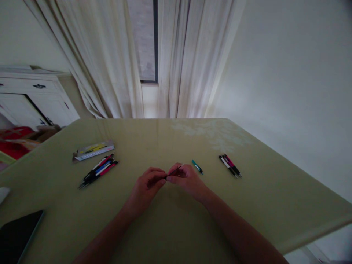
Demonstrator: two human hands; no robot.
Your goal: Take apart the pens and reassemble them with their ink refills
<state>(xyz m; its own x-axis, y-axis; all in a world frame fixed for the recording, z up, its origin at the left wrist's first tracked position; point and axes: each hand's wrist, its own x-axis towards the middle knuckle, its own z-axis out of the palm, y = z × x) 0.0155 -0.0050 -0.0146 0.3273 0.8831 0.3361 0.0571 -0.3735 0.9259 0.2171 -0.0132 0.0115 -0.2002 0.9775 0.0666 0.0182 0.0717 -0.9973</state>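
Observation:
Both hands meet above the middle of the table, fingertips close together. My left hand (pixel 145 187) pinches a small black piece at the lower end of a thin dark pen refill (pixel 175 171). Fingers of my right hand (pixel 188 179) are closed around the refill, which slants up to the right. Much of what lies between the fingertips is hidden. Just right of my right hand lies a teal pen barrel (pixel 197 167). Farther right, several click pens (pixel 230 165), white and magenta with black grips, lie side by side.
At left is a pile of pens (pixel 99 171) with an open pen box (pixel 93 150) behind it. A dark tablet-like device (pixel 20 234) lies at the near left, by a white object (pixel 3 193). The table (pixel 154 139) has a wall on its right and curtains behind.

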